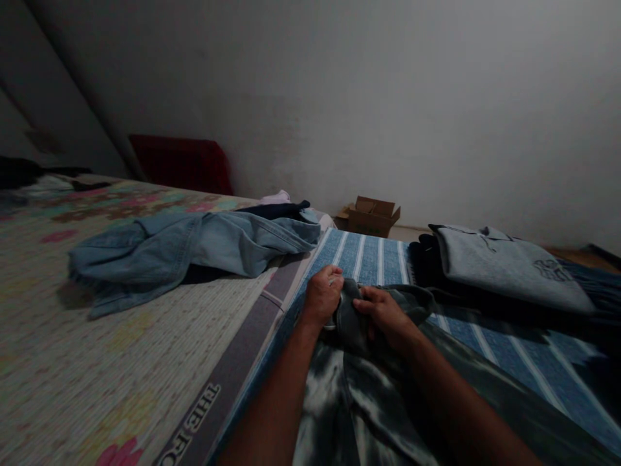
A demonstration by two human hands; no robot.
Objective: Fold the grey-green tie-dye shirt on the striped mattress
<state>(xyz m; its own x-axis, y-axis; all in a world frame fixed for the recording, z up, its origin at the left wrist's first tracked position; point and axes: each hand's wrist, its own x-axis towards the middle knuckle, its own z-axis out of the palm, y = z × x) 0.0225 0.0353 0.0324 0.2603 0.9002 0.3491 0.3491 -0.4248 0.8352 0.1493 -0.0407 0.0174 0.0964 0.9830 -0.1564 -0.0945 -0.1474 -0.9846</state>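
A dark grey-green pair of trousers (356, 388) with pale, washed-out patches lies in front of me on the blue striped cover (383, 259). My left hand (324, 294) is closed on the waistband at its left side. Just to the right, my right hand (385, 314) grips the same waistband, thumb on top and fingers tucked behind. The cloth between the two hands is bunched upward. Both forearms cover part of the legs, and one leg stretches off toward the lower right.
Light blue denim (204, 243) lies loosely on the floral mat (160, 362) at left. A folded grey hoodie (509, 265) rests on dark clothes at right. An open cardboard box (371, 217) stands by the wall, and a dark red panel (182, 165) leans at back left.
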